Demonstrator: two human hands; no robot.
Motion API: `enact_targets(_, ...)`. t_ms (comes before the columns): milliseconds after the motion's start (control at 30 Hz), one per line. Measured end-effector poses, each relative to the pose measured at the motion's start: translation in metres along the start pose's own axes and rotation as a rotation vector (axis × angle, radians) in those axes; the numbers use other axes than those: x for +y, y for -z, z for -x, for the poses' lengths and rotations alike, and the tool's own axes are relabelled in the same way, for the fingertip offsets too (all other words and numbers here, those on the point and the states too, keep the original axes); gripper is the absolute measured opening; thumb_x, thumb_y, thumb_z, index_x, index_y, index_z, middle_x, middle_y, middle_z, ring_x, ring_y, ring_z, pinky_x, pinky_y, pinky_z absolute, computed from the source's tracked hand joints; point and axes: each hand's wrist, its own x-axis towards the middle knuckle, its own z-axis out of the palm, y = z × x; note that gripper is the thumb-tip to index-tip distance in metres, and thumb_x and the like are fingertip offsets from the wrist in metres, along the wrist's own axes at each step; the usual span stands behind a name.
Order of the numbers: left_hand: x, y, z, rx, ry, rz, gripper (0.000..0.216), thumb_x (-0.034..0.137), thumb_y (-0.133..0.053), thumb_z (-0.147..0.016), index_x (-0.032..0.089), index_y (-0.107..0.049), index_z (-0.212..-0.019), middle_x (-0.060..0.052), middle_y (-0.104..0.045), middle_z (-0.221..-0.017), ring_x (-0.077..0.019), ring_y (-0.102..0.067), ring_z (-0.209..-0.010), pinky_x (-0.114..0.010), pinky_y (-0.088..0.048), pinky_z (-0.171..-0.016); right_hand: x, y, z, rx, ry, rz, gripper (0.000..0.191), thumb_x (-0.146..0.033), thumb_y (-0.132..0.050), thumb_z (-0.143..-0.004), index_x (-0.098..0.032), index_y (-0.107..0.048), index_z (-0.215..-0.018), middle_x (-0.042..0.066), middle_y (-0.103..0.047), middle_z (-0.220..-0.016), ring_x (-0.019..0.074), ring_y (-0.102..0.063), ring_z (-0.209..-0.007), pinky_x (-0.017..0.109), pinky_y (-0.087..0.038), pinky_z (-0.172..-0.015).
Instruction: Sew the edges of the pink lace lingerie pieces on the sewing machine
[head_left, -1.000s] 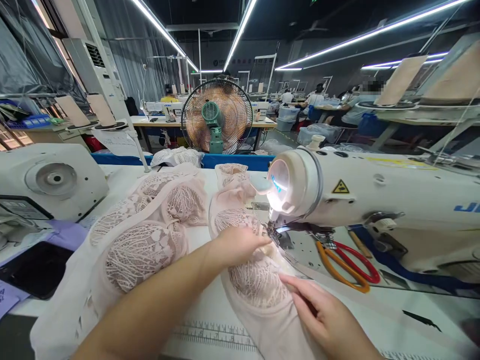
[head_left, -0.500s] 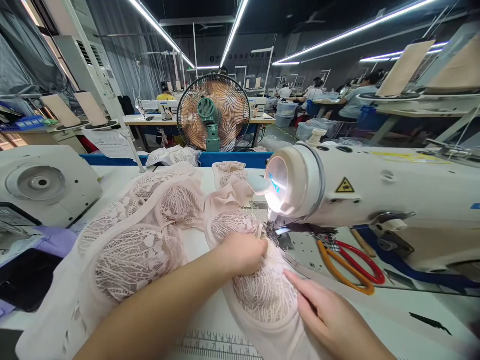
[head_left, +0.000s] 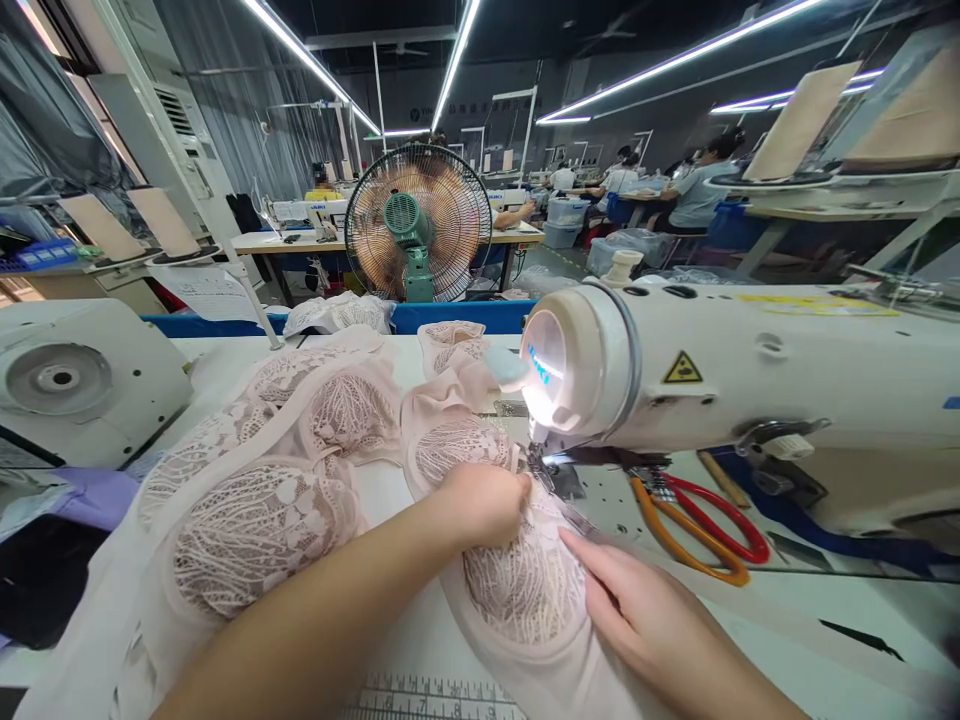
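Two hands on one lace piece (head_left: 525, 590)

Seam-feeding step, as judged: the lace piece is laid on the table (head_left: 787, 610) and tucked under the presser foot (head_left: 546, 468) of one sewing machine (head_left: 750, 380). Left hand (head_left: 480, 505) is curled on it beside the foot; a pinch cannot be told. Right hand (head_left: 645, 625) is pressed flat, fingers together. Next move calls for flat fabric and fingertips kept clear. One pair of scissors (head_left: 705, 530) is counted.

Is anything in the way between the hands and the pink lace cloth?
Nothing visible. The left hand and the right hand both rest directly on the lace cloth, beside the sewing machine.
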Motion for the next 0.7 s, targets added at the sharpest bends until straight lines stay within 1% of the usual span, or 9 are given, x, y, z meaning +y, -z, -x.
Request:
enact_targets(67,-0.001,-0.001,-0.001,0.026,0.002,0.017,0.057,0.014,-0.053,-0.07,0.022,-0.051,-0.126,-0.007,-0.069,-0.106,-0.026,-0.065,-0.092,-0.03,-0.05,-0.066,0.002,0.0,-0.003,0.001,0.023,0.012,0.055,-0.026,-0.022,-0.089,-0.013,-0.053,-0.132,0.006,-0.06,-0.075,0.0213,-0.059,-0.068,0.032,-0.047,-0.059)
enact_targets(200,-0.005,-0.004,-0.006,0.079,0.029,0.015,0.055,0.014,-0.051,-0.073,0.021,-0.052,-0.127,-0.01,-0.07,-0.103,-0.0274,-0.065,-0.088,-0.032,-0.05,-0.066,0.007,0.005,-0.011,-0.039,0.056,0.026,0.053,-0.022,-0.026,-0.089,-0.013,-0.049,-0.135,0.011,-0.067,-0.093,0.0223,-0.063,-0.08,0.03,-0.049,-0.064)
enact_targets(300,-0.009,-0.003,-0.008,0.118,0.045,0.011,0.048,0.016,-0.048,-0.075,0.022,-0.056,-0.123,-0.009,-0.07,-0.099,-0.0277,-0.066,-0.086,-0.033,-0.05,-0.066,0.004,0.009,-0.015,-0.023,0.041,0.045,0.053,-0.022,-0.025,-0.089,-0.014,-0.048,-0.136,0.012,-0.068,-0.099,0.0223,-0.065,-0.085,0.03,-0.05,-0.068)
enact_targets(400,-0.009,0.0,-0.003,0.156,0.066,0.004,0.036,0.028,-0.041,-0.084,0.021,-0.064,-0.111,-0.01,-0.068,-0.096,-0.0275,-0.065,-0.081,-0.037,-0.05,-0.067,0.0,0.011,-0.017,-0.016,0.011,0.062,0.054,-0.025,-0.022,-0.089,-0.013,-0.052,-0.133,0.013,-0.067,-0.102,0.0245,-0.065,-0.089,0.034,-0.051,-0.072)
enact_targets(433,-0.007,0.001,0.0,0.168,0.078,-0.004,0.038,0.035,-0.038,-0.087,0.019,-0.066,-0.107,-0.012,-0.066,-0.098,-0.0276,-0.065,-0.08,-0.038,-0.051,-0.068,-0.001,0.012,-0.017,-0.019,0.002,0.064,0.055,-0.026,-0.021,-0.089,-0.012,-0.053,-0.132,0.014,-0.067,-0.103,0.0254,-0.065,-0.09,0.035,-0.051,-0.073)
enact_targets(500,-0.002,0.001,0.009,0.2,0.096,-0.057,0.051,0.052,-0.038,-0.086,0.015,-0.067,-0.105,-0.015,-0.063,-0.105,-0.0287,-0.063,-0.084,-0.04,-0.051,-0.071,-0.001,0.013,-0.012,-0.021,-0.009,0.051,0.055,-0.028,-0.021,-0.09,-0.012,-0.055,-0.13,0.014,-0.067,-0.102,0.0257,-0.065,-0.09,0.036,-0.051,-0.073)
enact_targets(567,0.006,-0.002,0.019,0.228,0.092,-0.147,0.069,0.069,-0.046,-0.077,0.012,-0.065,-0.111,-0.021,-0.055,-0.123,-0.0354,-0.056,-0.102,-0.048,-0.049,-0.082,0.001,0.016,-0.005,-0.012,0.007,0.019,0.051,-0.031,-0.024,-0.091,-0.016,-0.057,-0.127,0.011,-0.068,-0.099,0.0238,-0.065,-0.087,0.034,-0.051,-0.07)
enact_targets(633,0.013,-0.007,0.027,0.191,0.085,-0.221,0.087,0.078,-0.052,-0.066,0.011,-0.06,-0.121,-0.024,-0.036,-0.144,-0.0467,-0.038,-0.123,-0.063,-0.039,-0.093,0.005,0.019,0.003,0.008,0.061,-0.008,0.045,-0.032,-0.026,-0.093,-0.022,-0.062,-0.119,0.008,-0.067,-0.094,0.0213,-0.064,-0.083,0.031,-0.05,-0.066)
enact_targets(700,0.018,-0.011,0.031,0.093,0.104,-0.236,0.102,0.082,-0.056,-0.058,0.011,-0.052,-0.131,-0.023,-0.018,-0.153,-0.0538,-0.019,-0.132,-0.075,-0.026,-0.094,0.009,0.021,0.01,0.038,0.122,-0.022,0.04,-0.032,-0.029,-0.093,-0.025,-0.067,-0.105,0.006,-0.065,-0.089,0.0192,-0.063,-0.076,0.028,-0.048,-0.061)
